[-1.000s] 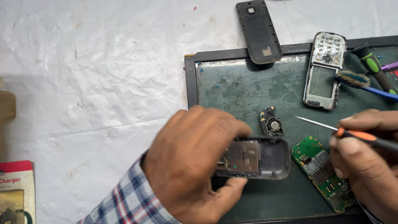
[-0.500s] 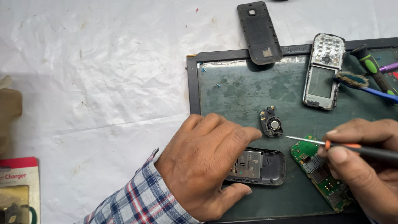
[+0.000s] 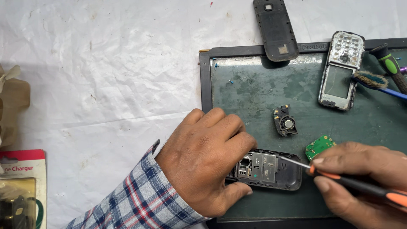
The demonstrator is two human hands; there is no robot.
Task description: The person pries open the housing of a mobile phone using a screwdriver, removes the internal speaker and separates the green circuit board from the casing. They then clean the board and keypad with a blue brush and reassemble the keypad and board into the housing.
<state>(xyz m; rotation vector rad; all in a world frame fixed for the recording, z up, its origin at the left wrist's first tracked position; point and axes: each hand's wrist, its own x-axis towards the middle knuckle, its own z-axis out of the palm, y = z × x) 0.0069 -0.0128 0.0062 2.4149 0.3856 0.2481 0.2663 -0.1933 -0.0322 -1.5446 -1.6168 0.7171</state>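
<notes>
since a second ago the screwdriver [image 3: 339,176] tip reached the phone housing [image 3: 267,169]; left hand [image 3: 203,163] clamps it, right hand [image 3: 360,178] pinches the driver. circuit board [image 3: 319,146], back cover [image 3: 275,29] already out.

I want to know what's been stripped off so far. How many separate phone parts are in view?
5: back cover over the mat's top edge, keypad front frame top right, small speaker module mid-mat, green circuit board beside it, and housing under the left hand. Others may be hidden.

red-and-white charger package [image 3: 21,186] bottom left, phone front screen [image 3: 338,81] upper right
</notes>
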